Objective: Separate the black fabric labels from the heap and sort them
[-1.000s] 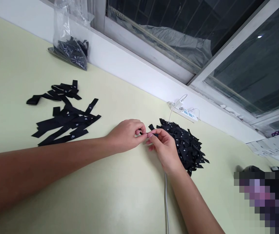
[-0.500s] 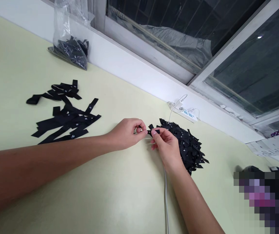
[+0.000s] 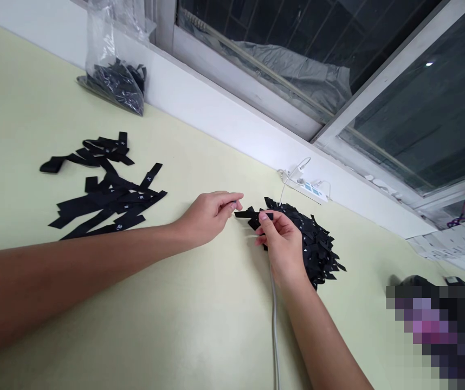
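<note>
My right hand [image 3: 283, 235] is closed in a pinch on a short black fabric strip [image 3: 245, 214], whose free end points left toward my other hand. My left hand [image 3: 215, 214] has its thumb and fingers pressed together just short of that end, apart from it. A small dark spot shows at the left fingertips; what it is I cannot make out. Right behind my right hand lies a heap of black fabric strips [image 3: 317, 244], some with small white marks. Longer black strips [image 3: 106, 203], several printed with a white letter, lie loosely on the left of the table.
A clear plastic bag [image 3: 118, 86] with black pieces inside stands against the wall. A white power strip [image 3: 308, 187] with plugs lies at the table's back edge. A grey cable [image 3: 275, 330] runs down the pale table [image 3: 167, 325]. Dark, partly pixelated items [image 3: 431, 319] are at right.
My hands have moved apart. The black strip has come away from my left fingers and stays in my right hand, its left end now free.
</note>
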Demonstrator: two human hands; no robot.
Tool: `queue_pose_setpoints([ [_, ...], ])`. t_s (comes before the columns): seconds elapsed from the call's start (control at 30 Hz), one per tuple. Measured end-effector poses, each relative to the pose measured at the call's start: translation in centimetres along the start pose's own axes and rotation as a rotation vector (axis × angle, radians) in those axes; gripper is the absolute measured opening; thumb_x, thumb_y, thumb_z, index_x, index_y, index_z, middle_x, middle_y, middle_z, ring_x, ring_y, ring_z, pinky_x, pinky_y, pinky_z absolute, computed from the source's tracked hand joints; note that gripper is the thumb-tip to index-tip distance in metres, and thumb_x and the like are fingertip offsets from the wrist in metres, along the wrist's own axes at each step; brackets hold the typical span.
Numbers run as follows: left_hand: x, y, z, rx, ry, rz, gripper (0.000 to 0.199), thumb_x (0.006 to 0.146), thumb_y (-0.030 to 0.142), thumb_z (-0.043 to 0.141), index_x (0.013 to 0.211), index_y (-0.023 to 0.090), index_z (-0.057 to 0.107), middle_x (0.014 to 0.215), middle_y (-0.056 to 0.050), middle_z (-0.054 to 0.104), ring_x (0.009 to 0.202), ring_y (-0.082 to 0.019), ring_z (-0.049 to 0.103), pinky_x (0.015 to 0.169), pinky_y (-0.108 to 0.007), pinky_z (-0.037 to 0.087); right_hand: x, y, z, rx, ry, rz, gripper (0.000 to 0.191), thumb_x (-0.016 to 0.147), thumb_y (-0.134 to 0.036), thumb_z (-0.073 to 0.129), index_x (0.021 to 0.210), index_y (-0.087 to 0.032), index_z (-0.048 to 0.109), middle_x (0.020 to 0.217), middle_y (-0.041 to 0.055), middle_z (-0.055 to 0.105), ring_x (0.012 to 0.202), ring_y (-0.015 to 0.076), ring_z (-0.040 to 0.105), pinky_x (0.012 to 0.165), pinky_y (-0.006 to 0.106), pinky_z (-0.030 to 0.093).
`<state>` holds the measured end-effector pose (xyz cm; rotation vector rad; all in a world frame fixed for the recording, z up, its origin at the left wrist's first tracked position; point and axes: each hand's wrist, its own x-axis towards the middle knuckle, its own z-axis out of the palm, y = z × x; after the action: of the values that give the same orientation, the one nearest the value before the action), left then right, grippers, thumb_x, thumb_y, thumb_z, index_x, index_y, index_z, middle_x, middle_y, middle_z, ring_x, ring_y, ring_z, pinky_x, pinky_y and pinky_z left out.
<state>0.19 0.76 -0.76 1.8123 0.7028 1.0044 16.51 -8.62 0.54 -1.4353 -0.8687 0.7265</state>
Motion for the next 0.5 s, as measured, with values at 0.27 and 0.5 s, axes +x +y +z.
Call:
queue_pose_setpoints([
  [0.27, -0.3, 1.0, -0.2, 0.032, -0.068, 0.144, 0.027, 0.096, 0.030, 0.057, 0.112, 0.021, 0.077, 0.104, -0.006, 0.072, 0.088, -0.014, 0.065, 0.078, -0.028, 0.052, -0.1, -0.1, 0.1, 0.001, -0.015, -0.020, 0.031, 0.079, -0.048, 0.081, 0.092, -0.022, 0.073, 0.082, -0.0003, 0.064, 0.066, 0.0122, 0.058, 0.050, 0.022, 0.049],
  [0.5, -0.6, 1.8, -0.1, 0.069, -0.101, 0.066, 0.011, 0.092, 0.025, 0.062, 0.093, 0.020, 0.072, 0.088, 0.000, 0.073, 0.079, -0.013, 0.063, 0.071, -0.026, 0.048, -0.2, -0.2, 0.3, -0.043, -0.039, -0.051, 0.030, 0.079, -0.048, 0.079, 0.092, -0.021, 0.073, 0.085, 0.0011, 0.067, 0.066, 0.0125, 0.058, 0.051, 0.023, 0.049],
])
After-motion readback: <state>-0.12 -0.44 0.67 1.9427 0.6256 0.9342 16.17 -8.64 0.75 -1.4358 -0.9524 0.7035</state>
